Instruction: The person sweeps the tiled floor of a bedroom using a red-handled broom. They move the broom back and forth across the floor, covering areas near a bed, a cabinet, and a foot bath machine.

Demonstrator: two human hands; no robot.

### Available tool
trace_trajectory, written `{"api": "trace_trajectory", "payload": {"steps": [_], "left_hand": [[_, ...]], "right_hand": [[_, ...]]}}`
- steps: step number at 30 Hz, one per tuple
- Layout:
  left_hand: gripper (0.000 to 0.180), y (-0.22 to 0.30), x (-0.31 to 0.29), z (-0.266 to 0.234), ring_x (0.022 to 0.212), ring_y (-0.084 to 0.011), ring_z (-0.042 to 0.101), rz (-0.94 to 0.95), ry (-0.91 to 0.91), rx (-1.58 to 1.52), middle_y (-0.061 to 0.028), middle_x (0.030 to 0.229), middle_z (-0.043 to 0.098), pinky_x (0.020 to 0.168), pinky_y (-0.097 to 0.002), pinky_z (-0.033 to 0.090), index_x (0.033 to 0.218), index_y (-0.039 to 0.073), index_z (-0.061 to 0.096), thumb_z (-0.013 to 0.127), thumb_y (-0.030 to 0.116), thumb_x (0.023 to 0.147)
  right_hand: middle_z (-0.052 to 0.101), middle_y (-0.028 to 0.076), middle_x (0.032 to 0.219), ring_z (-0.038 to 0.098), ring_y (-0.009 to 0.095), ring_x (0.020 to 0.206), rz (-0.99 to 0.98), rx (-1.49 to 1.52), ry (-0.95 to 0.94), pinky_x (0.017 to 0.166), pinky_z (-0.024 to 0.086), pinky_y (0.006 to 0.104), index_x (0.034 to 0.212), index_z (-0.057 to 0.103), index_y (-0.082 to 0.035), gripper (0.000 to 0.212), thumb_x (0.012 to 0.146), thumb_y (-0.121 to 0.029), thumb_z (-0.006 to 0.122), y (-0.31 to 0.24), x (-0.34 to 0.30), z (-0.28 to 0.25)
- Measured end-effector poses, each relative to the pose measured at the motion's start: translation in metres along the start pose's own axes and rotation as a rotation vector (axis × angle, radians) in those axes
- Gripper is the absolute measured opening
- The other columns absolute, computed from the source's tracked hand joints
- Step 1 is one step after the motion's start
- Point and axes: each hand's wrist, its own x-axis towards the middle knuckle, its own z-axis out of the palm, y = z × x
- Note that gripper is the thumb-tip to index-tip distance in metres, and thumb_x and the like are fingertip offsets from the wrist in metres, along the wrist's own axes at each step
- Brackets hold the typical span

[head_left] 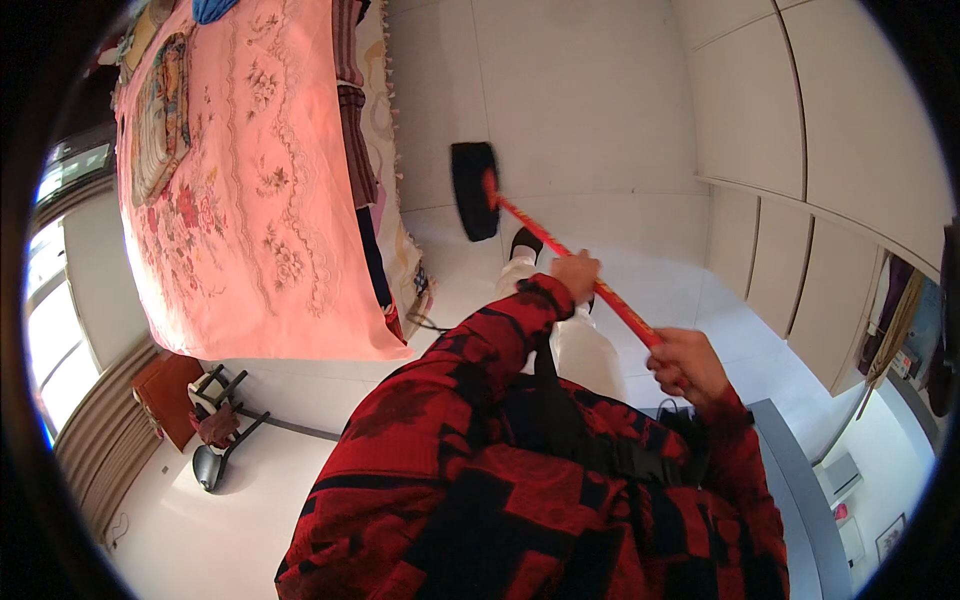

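Note:
Both my hands are closed around the red handle of a broom (549, 238), which slants from upper left to lower right in front of me. My left hand (575, 275) grips the middle of the handle. Closer to my body, my right hand (688, 366) is wrapped round its upper end. The broom's wide black head (473, 191) is on the pale tiled floor (560, 90), just right of the bed. Near the head, one of my feet shows in a dark shoe (526, 240).
On the left stands a bed with a pink floral cover (220, 200) and a folded patterned blanket (162, 120). Pale cabinets (745, 100) line the right side. A black-framed chair (225, 420) stands beyond the bed's near end, by a curtain (120, 440). A grey panel edge (800, 490) lies behind my right arm.

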Motion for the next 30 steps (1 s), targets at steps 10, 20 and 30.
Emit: {"api": "trace_trajectory", "payload": {"steps": [10,20,30], "left_hand": [[0.017,0.110,0.045,-0.055,0.081,-0.0333,0.063,0.342,-0.045,-0.098,-0.0114,0.090,0.059,0.066,-0.0479,0.049,0.087,0.009,0.063,0.069,0.017,0.074],[0.020,0.074,0.012,-0.110,0.079,-0.0323,0.064,0.321,-0.060,-0.093,-0.0120,0.089,0.060,0.061,-0.0481,0.050,0.085,0.006,0.063,0.070,0.019,0.071],[0.022,-0.088,0.000,-0.092,0.089,-0.0360,0.063,-0.295,-0.135,0.120,-0.0175,0.095,0.061,0.069,-0.0469,0.052,0.092,0.007,0.065,0.065,0.023,0.076]], "right_hand": [[0.047,0.004,0.065,0.037,0.005,0.041,-0.097,0.116,0.268,0.032,0.028,0.0197,0.117,0.049,0.007,0.037,0.082,-0.004,0.048,-0.006,-0.093,0.006],[0.044,0.000,0.058,0.034,0.005,0.038,-0.041,-0.048,0.122,0.034,0.025,0.0198,0.126,0.048,0.007,0.046,0.083,-0.008,0.053,-0.044,-0.105,0.021],[0.051,0.002,0.067,0.041,0.007,0.045,0.042,-0.345,-0.122,0.037,0.028,0.0225,0.110,0.060,-0.004,0.025,0.090,-0.016,0.054,-0.081,0.068,0.051]]}}
